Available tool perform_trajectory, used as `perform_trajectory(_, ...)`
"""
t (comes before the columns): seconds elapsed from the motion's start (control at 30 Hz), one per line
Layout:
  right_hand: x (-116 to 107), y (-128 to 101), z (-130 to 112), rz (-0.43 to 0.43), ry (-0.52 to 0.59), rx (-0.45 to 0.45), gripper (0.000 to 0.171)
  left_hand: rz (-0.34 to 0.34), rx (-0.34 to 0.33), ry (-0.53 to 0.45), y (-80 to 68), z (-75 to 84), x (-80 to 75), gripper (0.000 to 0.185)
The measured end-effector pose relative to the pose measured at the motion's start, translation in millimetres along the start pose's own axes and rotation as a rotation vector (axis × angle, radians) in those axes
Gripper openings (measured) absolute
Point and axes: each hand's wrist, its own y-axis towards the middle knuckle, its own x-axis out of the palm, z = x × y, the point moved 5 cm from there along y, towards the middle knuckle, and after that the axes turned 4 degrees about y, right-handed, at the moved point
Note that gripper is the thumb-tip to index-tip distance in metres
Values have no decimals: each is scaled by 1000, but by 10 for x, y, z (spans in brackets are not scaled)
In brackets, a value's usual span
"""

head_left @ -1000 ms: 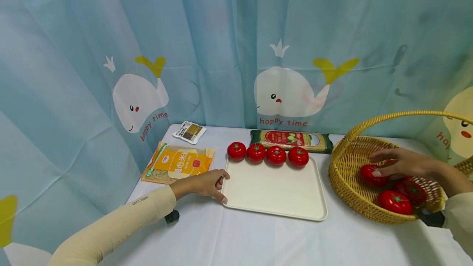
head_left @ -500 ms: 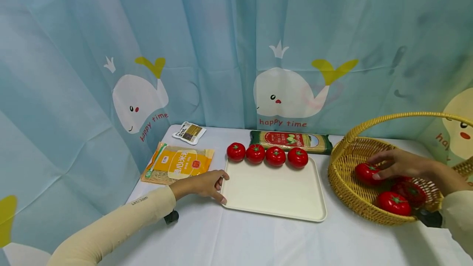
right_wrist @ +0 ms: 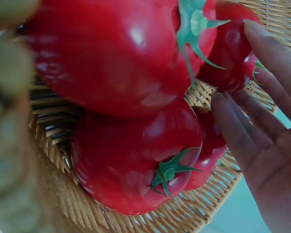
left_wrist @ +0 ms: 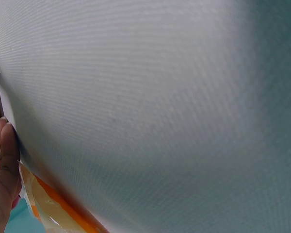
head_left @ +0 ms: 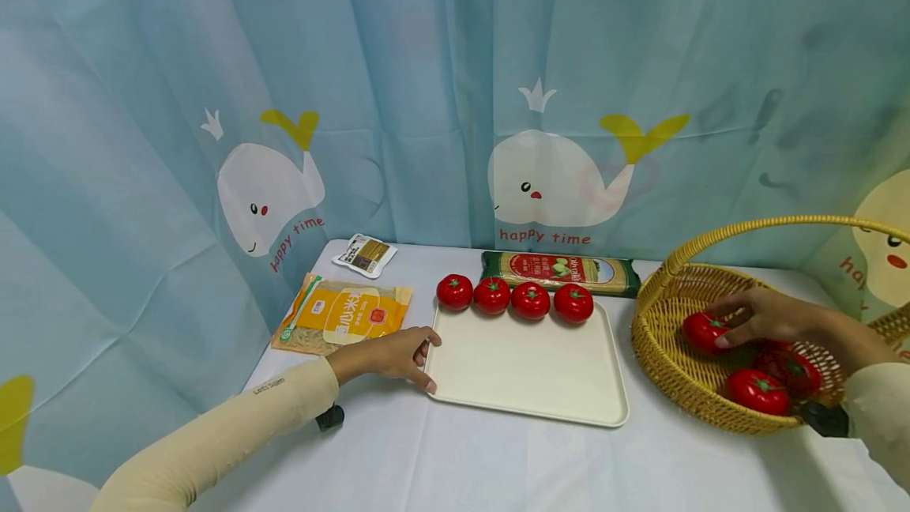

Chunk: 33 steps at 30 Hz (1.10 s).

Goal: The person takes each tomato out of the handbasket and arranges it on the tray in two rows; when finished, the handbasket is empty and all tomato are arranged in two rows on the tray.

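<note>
Right hand [head_left: 764, 316] grips tomato [head_left: 702, 332] inside wicker basket [head_left: 661, 354]; left hand [head_left: 391, 354] lies relaxed, fingers touching tray [head_left: 526, 374] edge on desk [head_left: 455, 457].

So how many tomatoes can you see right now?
7. Four sit in a row on the tray's far edge; three show in the basket, one held by the right hand. More may be hidden.

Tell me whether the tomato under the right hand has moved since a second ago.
Yes. The tomato under the right hand has shifted slightly left and up, toward the basket rim.
</note>
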Motion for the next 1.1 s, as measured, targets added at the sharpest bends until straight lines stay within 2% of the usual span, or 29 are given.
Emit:
perform_trajectory(0.3, 10, 35, -20, 33, -28, -20, 57, 1, 26, -4, 3, -3, 9, 69)
perform_trajectory(0.57, 1, -3, -50, -25, 121, 57, 64, 3, 25, 5, 8, -12, 4, 69)
perform_trajectory(0.83, -45, 23, -58, -63, 173, 91, 66, -1, 24, 4, 3, -1, -9, 69)
perform_trajectory(1.1, -2, 76, 19, -105, 216, 117, 76, -7, 20, 4, 5, -3, -3, 67)
